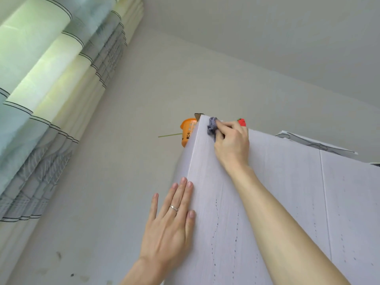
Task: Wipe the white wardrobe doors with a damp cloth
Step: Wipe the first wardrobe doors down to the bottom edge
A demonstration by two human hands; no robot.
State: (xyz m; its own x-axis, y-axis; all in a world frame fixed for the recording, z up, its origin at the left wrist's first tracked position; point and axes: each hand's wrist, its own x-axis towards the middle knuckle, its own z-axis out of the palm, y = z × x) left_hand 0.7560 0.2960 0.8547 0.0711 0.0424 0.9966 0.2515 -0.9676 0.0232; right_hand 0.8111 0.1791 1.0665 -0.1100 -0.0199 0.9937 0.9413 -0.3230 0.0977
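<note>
The white wardrobe door (287, 202) fills the lower right, seen from below, with trails of dark drops running down it. My right hand (232, 142) is raised to the door's top left corner and grips a crumpled grey-purple cloth (212, 127) pressed against the panel. My left hand (170, 223) lies flat, fingers together and extended, on the wardrobe's left edge lower down; it wears a ring and holds nothing.
On top of the wardrobe sit an orange plastic item (188, 130) with a green stalk, a red object (242, 121), a cardboard corner and white sheets (314, 144). Striped curtains (51, 89) hang at left beside a pale wall (133, 161).
</note>
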